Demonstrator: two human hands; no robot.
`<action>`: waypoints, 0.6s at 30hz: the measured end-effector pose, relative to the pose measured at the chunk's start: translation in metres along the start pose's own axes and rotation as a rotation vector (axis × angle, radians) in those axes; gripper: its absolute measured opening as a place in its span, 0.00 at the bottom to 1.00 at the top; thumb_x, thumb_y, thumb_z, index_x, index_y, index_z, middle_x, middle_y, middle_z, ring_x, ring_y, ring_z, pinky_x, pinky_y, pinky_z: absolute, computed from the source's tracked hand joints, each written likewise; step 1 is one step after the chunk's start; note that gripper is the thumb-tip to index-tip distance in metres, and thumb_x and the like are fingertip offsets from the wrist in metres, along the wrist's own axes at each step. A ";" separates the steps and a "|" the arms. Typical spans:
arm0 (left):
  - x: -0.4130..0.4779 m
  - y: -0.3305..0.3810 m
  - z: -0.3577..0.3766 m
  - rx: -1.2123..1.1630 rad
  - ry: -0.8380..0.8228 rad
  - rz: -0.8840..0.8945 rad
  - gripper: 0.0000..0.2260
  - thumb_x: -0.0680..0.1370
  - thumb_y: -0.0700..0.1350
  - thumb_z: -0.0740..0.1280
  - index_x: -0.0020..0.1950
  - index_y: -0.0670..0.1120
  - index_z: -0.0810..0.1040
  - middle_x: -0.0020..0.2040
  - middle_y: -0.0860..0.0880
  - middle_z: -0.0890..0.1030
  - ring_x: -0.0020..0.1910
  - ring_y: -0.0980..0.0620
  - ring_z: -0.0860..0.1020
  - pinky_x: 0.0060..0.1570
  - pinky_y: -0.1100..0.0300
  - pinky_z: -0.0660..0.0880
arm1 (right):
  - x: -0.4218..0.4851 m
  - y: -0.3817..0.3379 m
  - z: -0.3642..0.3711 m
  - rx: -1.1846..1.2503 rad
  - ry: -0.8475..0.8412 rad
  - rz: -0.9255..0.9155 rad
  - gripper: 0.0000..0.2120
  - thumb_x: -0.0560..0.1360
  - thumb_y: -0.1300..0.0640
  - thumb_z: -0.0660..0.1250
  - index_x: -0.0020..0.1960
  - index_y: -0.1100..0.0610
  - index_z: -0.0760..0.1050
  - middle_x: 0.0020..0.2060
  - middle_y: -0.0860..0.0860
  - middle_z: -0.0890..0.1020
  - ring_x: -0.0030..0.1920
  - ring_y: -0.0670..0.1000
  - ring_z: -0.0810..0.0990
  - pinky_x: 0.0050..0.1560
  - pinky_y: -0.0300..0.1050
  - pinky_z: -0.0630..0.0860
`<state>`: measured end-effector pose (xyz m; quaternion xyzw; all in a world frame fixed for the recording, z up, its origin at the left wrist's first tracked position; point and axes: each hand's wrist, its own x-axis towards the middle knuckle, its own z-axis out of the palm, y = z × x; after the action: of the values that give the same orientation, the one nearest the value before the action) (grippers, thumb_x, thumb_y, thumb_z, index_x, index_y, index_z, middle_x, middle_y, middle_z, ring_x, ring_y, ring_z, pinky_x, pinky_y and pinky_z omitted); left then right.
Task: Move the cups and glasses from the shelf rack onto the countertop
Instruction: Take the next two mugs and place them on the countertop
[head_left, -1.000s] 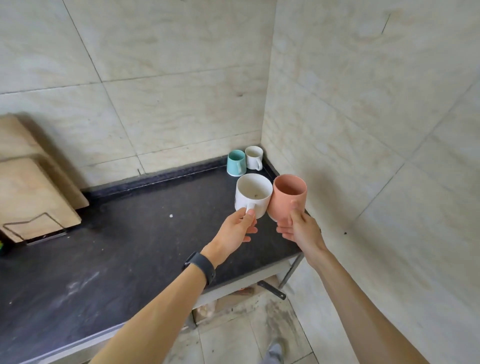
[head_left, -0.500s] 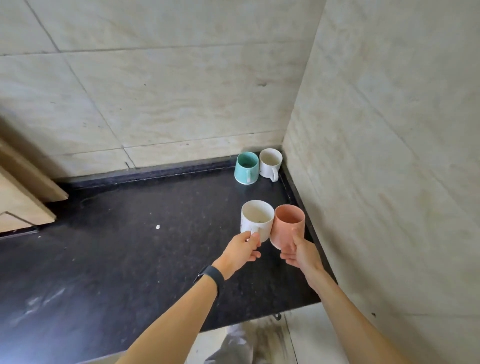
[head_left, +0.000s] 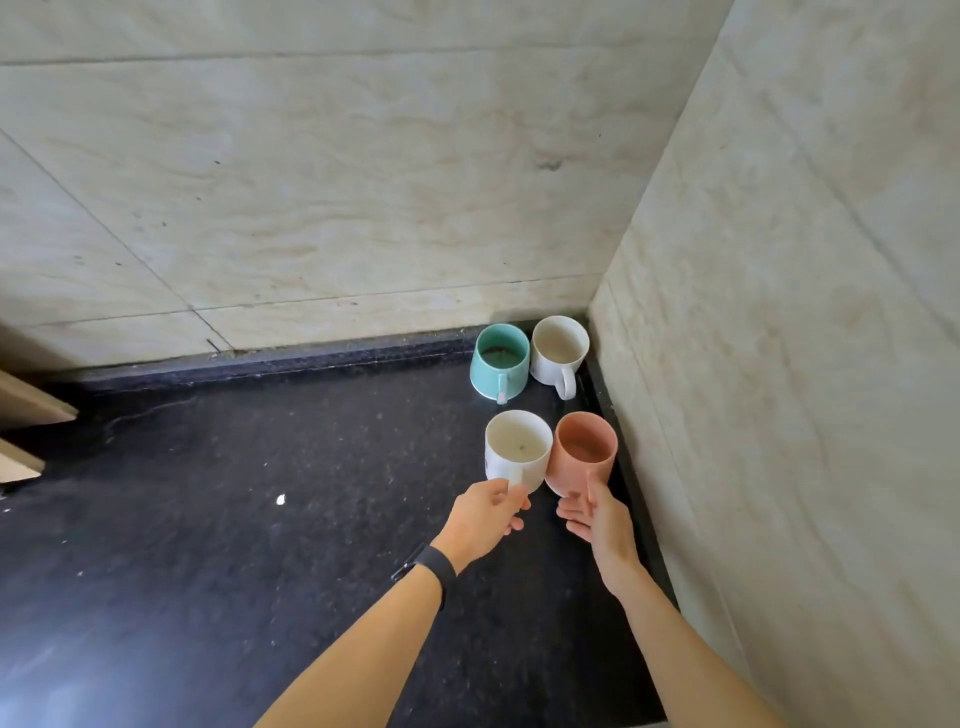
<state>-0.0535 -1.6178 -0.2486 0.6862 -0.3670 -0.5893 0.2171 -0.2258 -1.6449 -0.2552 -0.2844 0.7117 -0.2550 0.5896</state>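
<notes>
My left hand (head_left: 483, 519) grips the handle of a white mug (head_left: 517, 449), held upright low over the black countertop (head_left: 260, 519). Right beside it, my right hand (head_left: 597, 519) holds a pink mug (head_left: 582, 452) by its handle side; the two mugs touch. Whether they rest on the counter I cannot tell. Behind them, in the corner, a teal mug (head_left: 498, 364) and another white mug (head_left: 558, 353) stand side by side. The shelf rack is out of view.
Tiled walls close the counter at the back and along the right (head_left: 779, 364). Wooden boards (head_left: 26, 415) lean at the far left edge. A small white speck (head_left: 281, 500) lies on the counter left of my hands. A black band is on my left wrist.
Both hands have carried the white and pink mugs forward and down toward the corner, closer to the two standing mugs. The view has moved in over the counter.
</notes>
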 end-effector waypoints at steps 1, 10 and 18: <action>0.004 -0.001 0.000 0.004 0.013 -0.002 0.10 0.82 0.52 0.62 0.46 0.52 0.80 0.48 0.51 0.84 0.42 0.54 0.82 0.50 0.58 0.81 | 0.007 -0.001 0.001 0.003 -0.006 -0.006 0.25 0.83 0.42 0.57 0.49 0.61 0.82 0.47 0.58 0.87 0.51 0.56 0.85 0.61 0.55 0.78; 0.022 -0.003 0.016 -0.047 0.102 -0.015 0.08 0.83 0.53 0.62 0.52 0.52 0.79 0.50 0.57 0.83 0.37 0.55 0.85 0.41 0.63 0.81 | 0.040 -0.012 0.011 0.031 -0.044 0.010 0.21 0.84 0.45 0.56 0.52 0.59 0.81 0.53 0.55 0.86 0.53 0.55 0.84 0.60 0.57 0.76; 0.036 -0.005 0.014 -0.028 0.083 -0.061 0.06 0.83 0.52 0.63 0.57 0.55 0.77 0.48 0.59 0.81 0.36 0.53 0.86 0.45 0.54 0.84 | 0.041 -0.010 0.012 0.053 -0.008 0.017 0.20 0.84 0.45 0.59 0.46 0.61 0.77 0.53 0.57 0.83 0.54 0.57 0.83 0.60 0.58 0.78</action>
<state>-0.0642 -1.6404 -0.2788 0.7178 -0.3286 -0.5716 0.2238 -0.2186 -1.6816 -0.2787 -0.2634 0.7048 -0.2676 0.6019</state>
